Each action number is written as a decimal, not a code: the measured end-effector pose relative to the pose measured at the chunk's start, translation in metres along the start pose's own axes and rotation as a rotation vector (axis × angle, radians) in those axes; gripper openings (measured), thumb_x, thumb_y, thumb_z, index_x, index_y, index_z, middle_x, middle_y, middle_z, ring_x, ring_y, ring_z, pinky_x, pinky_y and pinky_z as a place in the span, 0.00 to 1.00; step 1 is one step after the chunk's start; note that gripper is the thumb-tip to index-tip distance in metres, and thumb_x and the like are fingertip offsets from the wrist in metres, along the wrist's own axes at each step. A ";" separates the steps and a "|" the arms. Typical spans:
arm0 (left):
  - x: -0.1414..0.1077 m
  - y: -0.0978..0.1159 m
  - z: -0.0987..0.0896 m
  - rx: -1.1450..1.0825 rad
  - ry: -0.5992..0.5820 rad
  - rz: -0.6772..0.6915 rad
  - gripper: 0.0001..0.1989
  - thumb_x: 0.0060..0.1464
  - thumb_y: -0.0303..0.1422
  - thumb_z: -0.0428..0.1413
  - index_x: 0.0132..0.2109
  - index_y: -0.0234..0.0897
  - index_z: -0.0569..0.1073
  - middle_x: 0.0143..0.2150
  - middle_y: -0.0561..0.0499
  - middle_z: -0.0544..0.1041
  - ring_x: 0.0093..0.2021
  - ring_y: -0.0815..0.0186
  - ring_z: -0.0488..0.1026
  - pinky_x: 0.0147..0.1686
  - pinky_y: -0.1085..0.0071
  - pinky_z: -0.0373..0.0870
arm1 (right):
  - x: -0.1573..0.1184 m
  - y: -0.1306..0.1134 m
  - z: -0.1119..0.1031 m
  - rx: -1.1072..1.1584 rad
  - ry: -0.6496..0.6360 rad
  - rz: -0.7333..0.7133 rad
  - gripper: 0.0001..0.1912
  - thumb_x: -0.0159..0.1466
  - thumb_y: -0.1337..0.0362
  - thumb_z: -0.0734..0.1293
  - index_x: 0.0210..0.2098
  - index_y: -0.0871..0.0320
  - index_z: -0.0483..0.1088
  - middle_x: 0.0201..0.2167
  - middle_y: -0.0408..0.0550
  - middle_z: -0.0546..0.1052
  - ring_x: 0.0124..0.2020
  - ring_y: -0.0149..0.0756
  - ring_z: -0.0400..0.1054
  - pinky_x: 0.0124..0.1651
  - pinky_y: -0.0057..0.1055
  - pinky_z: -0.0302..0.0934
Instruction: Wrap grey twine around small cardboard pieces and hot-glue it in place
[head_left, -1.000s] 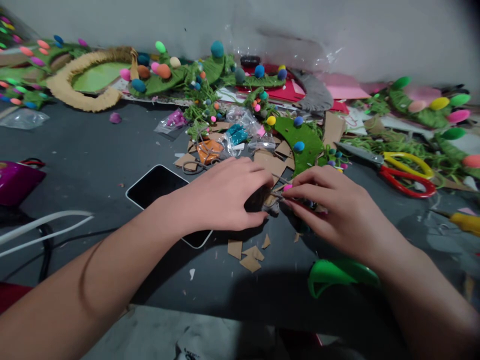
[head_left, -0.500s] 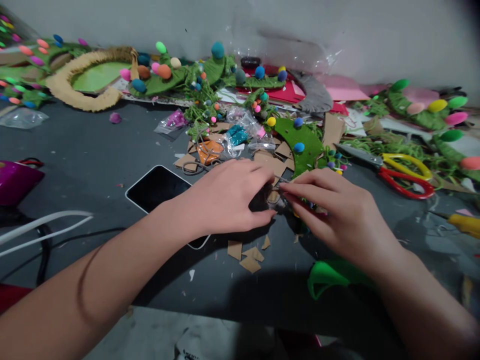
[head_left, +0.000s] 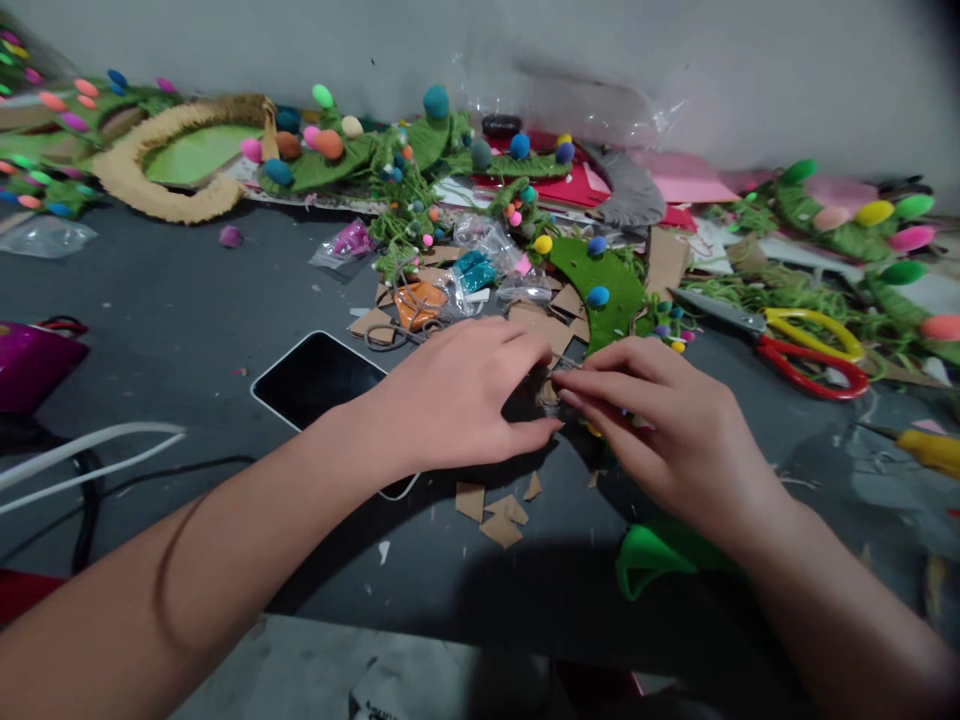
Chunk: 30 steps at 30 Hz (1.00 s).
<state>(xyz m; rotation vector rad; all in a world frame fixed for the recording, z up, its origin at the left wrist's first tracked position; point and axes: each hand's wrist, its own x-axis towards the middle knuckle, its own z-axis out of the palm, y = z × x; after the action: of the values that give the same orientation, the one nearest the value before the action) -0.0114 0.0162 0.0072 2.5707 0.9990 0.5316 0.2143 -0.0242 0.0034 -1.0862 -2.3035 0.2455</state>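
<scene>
Over the middle of the table, my left hand (head_left: 480,390) curls round a small piece of cardboard (head_left: 550,390) with thin grey cord about it; my fingers partly hide it. My right hand (head_left: 667,420) has thumb and forefinger pinched together at the grey cord (head_left: 566,362) beside that piece. More grey cord (head_left: 382,338) trails in a loop to the left, behind my left hand. Under my left wrist lies a phone (head_left: 319,375) with a dark screen. Cardboard scraps (head_left: 502,522) are scattered just in front of my hands.
Scissors (head_left: 810,350) with red and yellow handles lie at the right. Behind my hands are small plastic bags (head_left: 472,272) and a green felt curve (head_left: 600,290) with coloured balls. A tan C-shaped form (head_left: 124,180) stands back left; a green strip (head_left: 652,560) lies near the front.
The fingertips of my right hand have shifted slightly left, closer to the cardboard piece. My left thumb has moved a little to the right.
</scene>
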 end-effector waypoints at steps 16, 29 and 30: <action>0.000 0.001 -0.001 -0.002 0.096 0.003 0.18 0.58 0.39 0.63 0.49 0.29 0.75 0.45 0.43 0.78 0.47 0.53 0.76 0.45 0.59 0.71 | 0.000 0.000 -0.002 -0.036 0.034 0.001 0.17 0.66 0.71 0.66 0.52 0.55 0.78 0.44 0.56 0.75 0.41 0.47 0.70 0.41 0.46 0.67; 0.001 0.001 -0.001 0.003 0.117 -0.012 0.18 0.58 0.38 0.64 0.49 0.31 0.74 0.46 0.43 0.79 0.47 0.53 0.77 0.44 0.59 0.73 | 0.004 -0.004 -0.004 -0.006 0.116 0.132 0.16 0.65 0.68 0.69 0.52 0.54 0.76 0.44 0.55 0.77 0.44 0.47 0.75 0.46 0.45 0.71; 0.001 0.002 -0.002 -0.003 0.124 -0.012 0.17 0.58 0.38 0.64 0.49 0.31 0.74 0.46 0.43 0.79 0.47 0.54 0.77 0.44 0.60 0.73 | 0.004 -0.005 -0.004 -0.005 0.102 0.145 0.16 0.65 0.67 0.69 0.53 0.54 0.75 0.45 0.55 0.77 0.45 0.48 0.75 0.47 0.46 0.71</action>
<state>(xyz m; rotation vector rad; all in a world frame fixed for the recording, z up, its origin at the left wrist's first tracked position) -0.0103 0.0162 0.0098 2.5532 1.0525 0.6964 0.2112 -0.0244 0.0101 -1.2414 -2.1399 0.2347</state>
